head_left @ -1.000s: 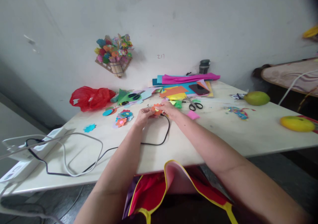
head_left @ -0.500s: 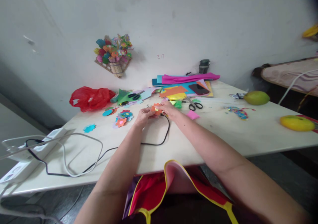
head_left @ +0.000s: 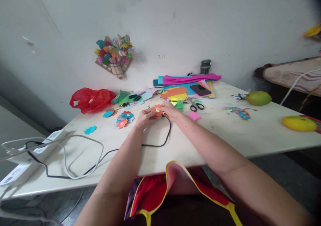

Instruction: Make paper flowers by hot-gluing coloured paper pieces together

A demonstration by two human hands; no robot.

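Observation:
An orange paper flower [head_left: 157, 109] with a pale yellow centre is held just above the table between both hands. My left hand [head_left: 145, 117] pinches its left edge. From the right, my right hand [head_left: 169, 110] has its fingers closed on the flower's other side. A black cable [head_left: 168, 135] runs up to a spot just under the hands; its end is hidden there. Left of my left hand lies a pile of paper flowers [head_left: 122, 123] in orange, blue and other colours. A single blue paper flower [head_left: 90, 129] lies farther left.
Black-handled scissors [head_left: 197, 106] and a pink paper piece [head_left: 194, 116] lie right of the hands. Behind are coloured sheets [head_left: 175, 92], a phone [head_left: 200, 89] and a red plastic bag [head_left: 91, 100]. A power strip [head_left: 32, 159] with cables stands left; mangoes [head_left: 258, 98] lie right.
Both hands stay in place on the orange paper flower. The whole view has shifted only very slightly.

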